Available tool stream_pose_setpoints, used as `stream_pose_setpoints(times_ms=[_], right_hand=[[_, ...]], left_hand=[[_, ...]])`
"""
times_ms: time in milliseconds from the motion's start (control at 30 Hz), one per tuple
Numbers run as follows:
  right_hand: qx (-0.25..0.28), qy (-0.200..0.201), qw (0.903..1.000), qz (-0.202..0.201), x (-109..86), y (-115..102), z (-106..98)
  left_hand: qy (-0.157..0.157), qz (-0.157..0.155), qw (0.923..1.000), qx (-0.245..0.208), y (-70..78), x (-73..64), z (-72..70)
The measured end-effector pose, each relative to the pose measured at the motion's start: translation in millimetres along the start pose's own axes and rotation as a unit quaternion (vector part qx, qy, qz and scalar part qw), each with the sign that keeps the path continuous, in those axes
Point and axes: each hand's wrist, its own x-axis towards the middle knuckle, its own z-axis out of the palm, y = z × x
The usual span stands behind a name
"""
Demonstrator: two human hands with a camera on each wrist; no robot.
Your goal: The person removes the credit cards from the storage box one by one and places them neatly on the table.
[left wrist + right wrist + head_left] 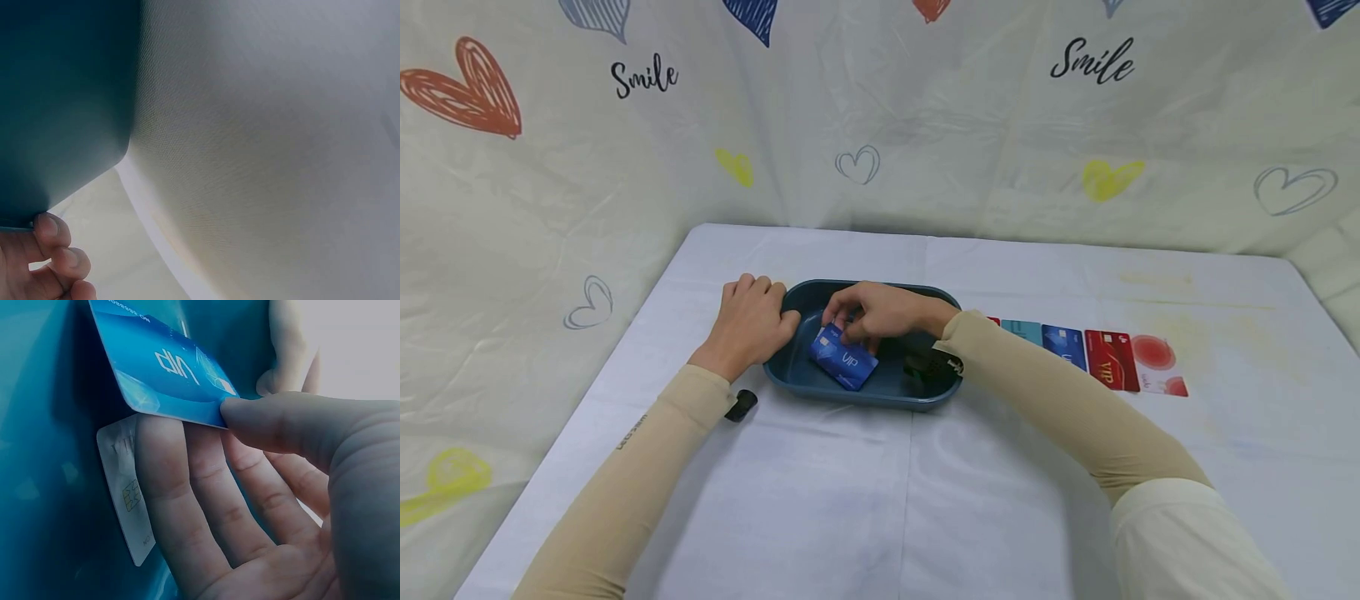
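Over the inside of a dark blue-green oblong tub (850,398), my right hand (880,310) pinches a blue VIP card (844,357) by one edge. In the right wrist view the thumb lies on the printed face of the card (169,362), with fingers behind it. A pale silver card with a chip (128,490) shows in the tub behind those fingers. At the tub's left end my left hand (752,321) grips the rim, thumb on the inner side. Its curled fingertips (53,231) show at the tub's edge in the left wrist view.
Right of the tub lies a row of cards: a teal one (1022,332), a blue one (1064,345), a red VIP one (1111,360) and a pink-and-white one (1159,365), plus a red edge partly hidden by the right arm. White cloth (820,500) covers the table.
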Motion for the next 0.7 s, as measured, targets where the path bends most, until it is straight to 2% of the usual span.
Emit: stream_pose_setpoints(times_ms=[367,700], right_hand=[[0.022,0.006,0.9995,-0.019,-4.0,-4.1,-2.3],[0.03,0.046,0.9979,-0.035,-10.7,-7.3,-7.3]], left_hand=[[-0.002,0.004,1.0,0.001,1.2,-1.9,-2.3],[0.002,0.006,1.0,0.0,1.4,-3.0,-1.4]])
